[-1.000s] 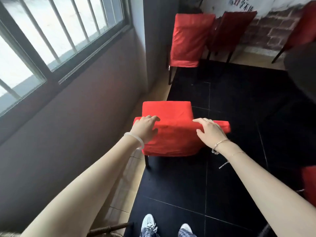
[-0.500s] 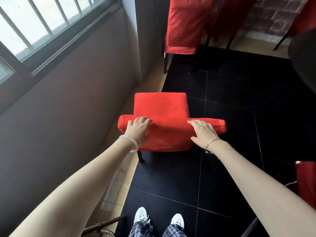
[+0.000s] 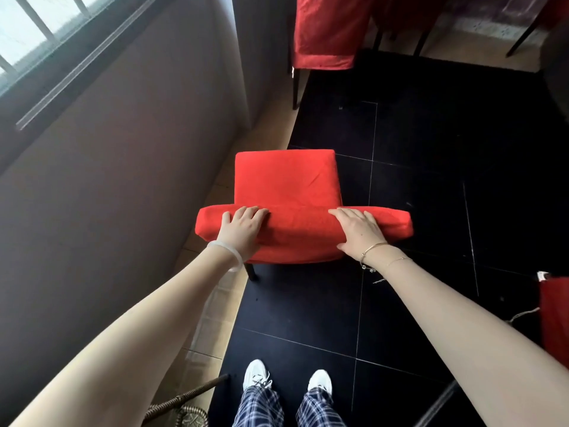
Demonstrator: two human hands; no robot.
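Left hand [image 3: 241, 228] first: it's on the top edge of the red chair [image 3: 286, 183], fingers curled over the far side of the backrest [image 3: 301, 231] and thumb out towards nine o'clock, so that one grips the padded rail. White bangle [image 3: 226, 252] sits on that wrist. Over to my right hand [image 3: 358, 232]: fingers laid close together across the top of the same rail, thumb tucked down on the near face, clamping the cloth-covered back between them. A thin gold bracelet [image 3: 374, 249] hangs at that wrist. The two hands are well apart, one towards each end of the backrest, with bare red cover between them.

And the chair itself: it stands straight ahead of me at twelve o'clock, back towards me, seat pointing away. One dark leg [image 3: 251, 271] shows under its left corner. It stands at the seam where the black floor tiles [image 3: 415, 180] meet a tan strip of floor [image 3: 221, 291].

At nine o'clock, the grey wall [image 3: 123, 180] runs just beside the chair, with the window [image 3: 37, 29] up at ten. Further out at twelve, a second red-covered chair [image 3: 323, 32] stands well apart from mine. At four o'clock, a bit of red cloth [image 3: 554, 322] pokes in from the edge. Down at six, my white sneakers [image 3: 255, 372] are planted on the tiles.
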